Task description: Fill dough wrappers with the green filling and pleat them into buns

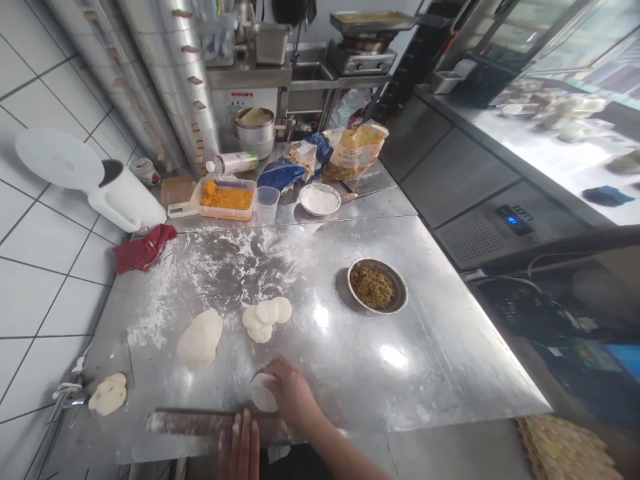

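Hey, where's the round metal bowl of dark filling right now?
In the head view, the shallow metal bowl of dark chopped filling sits on the right of the stainless-steel table, to the right of the clustered white dough balls.

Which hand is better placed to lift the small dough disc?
Probably the right hand: it touches the dough disc, while the left hand is on the rolling pin.

Bare left hand (239,448), bare right hand (293,395), bare right forearm (340,455), dark clothing (287,468)
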A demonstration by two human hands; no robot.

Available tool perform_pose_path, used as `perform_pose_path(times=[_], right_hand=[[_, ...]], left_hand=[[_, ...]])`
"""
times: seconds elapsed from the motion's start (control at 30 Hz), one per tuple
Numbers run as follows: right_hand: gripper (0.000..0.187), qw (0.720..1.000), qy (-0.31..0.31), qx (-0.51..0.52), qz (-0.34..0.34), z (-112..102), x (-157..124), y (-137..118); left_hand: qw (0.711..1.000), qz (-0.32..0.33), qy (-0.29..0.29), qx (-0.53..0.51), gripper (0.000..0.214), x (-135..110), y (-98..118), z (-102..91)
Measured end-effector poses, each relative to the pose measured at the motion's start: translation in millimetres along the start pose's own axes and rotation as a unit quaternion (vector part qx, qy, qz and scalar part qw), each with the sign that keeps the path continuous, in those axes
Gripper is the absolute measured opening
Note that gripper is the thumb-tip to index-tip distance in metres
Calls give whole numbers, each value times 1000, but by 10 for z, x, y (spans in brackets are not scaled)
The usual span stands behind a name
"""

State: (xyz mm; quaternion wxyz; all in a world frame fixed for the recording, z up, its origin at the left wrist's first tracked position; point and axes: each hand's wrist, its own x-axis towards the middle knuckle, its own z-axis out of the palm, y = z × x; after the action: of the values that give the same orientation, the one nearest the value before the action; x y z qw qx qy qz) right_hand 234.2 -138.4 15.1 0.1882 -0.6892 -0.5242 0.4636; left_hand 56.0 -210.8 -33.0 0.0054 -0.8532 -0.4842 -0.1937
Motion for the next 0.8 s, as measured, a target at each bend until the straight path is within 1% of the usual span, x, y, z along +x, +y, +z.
perform_pose_path(times=[0.03, 0.07, 0.13, 0.17, 0.2, 0.23, 0.27, 0.3, 0.33, 0.37, 0.4, 0.43, 0.47, 0.5, 0.57, 0.6, 0.63, 0.67, 0.7, 0.73, 0.77, 0.8], right_hand=[[29, 1000, 1, 5, 5, 7, -50, 11], [32, 1000, 1, 5, 7, 13, -77, 23], [35, 1000, -2, -2, 1, 11, -46, 47], [33, 1000, -7, -8, -6, 1, 0, 59], [28, 1000, -16, -14, -14, -16, 49, 69], [21, 999, -26, -18, -20, -38, 83, 79], [16, 999, -33, -20, -23, -63, 91, 89], [14, 999, -33, -21, -21, -86, 68, 98], [17, 999, -25, -20, -13, -104, 20, 107], [23, 1000, -12, -20, -2, -113, -42, 115], [29, 1000, -1, -19, 7, -114, -100, 122], [33, 1000, 8, -19, 13, -108, -138, 125], [35, 1000, 15, -21, 14, -98, -148, 127], [33, 1000, 18, -23, 11, -88, -126, 127], [26, 999, 21, -29, 0, -80, -24, 127], [20, 999, 20, -32, -4, -85, 25, 130], [17, 999, 18, -33, -5, -94, 53, 135], [19, 999, 20, -33, -2, -107, 52, 143], [22, 999, 25, -32, 3, -119, 25, 155], [27, 999, 30, -30, 8, -128, -20, 168], [31, 999, 35, -28, 11, -134, -66, 181], [35, 999, 37, -27, 11, -135, -98, 192]], left_hand=[[1000, 4, 3, 2, 99, -8, 3, 5], [1000, 7, -6, -1, 98, 50, -6, 20], [995, 3, -103, -18, 102, 277, -40, 71], [994, -3, -105, -17, 103, 375, -49, 94], [994, -10, -109, -15, 103, 420, -44, 109], [994, -11, -110, -13, 103, 399, -23, 112], [993, -5, -113, -11, 100, 316, 11, 105], [998, 13, -60, -2, 97, 197, 52, 93], [999, 33, 5, 21, 93, 76, 90, 83], [998, 39, 27, 31, 93, -8, 119, 79], [998, 43, 31, 32, 93, -31, 133, 86], [999, 41, 22, 25, 92, 18, 132, 102], [999, 29, -20, -5, 94, 126, 120, 123], [997, 12, -74, -25, 97, 264, 102, 143], [995, -1, -97, -28, 95, 482, 79, 155], [994, -1, -104, -29, 95, 506, 85, 137], [993, 6, -111, -31, 96, 463, 105, 105], [994, 13, -106, -27, 96, 370, 136, 66], [998, 25, -51, -23, 94, 258, 171, 29], [999, 33, -31, -17, 93, 162, 202, 5], [999, 37, -22, -14, 93, 113, 222, -3], [999, 36, -20, -13, 95, 127, 228, 7]])
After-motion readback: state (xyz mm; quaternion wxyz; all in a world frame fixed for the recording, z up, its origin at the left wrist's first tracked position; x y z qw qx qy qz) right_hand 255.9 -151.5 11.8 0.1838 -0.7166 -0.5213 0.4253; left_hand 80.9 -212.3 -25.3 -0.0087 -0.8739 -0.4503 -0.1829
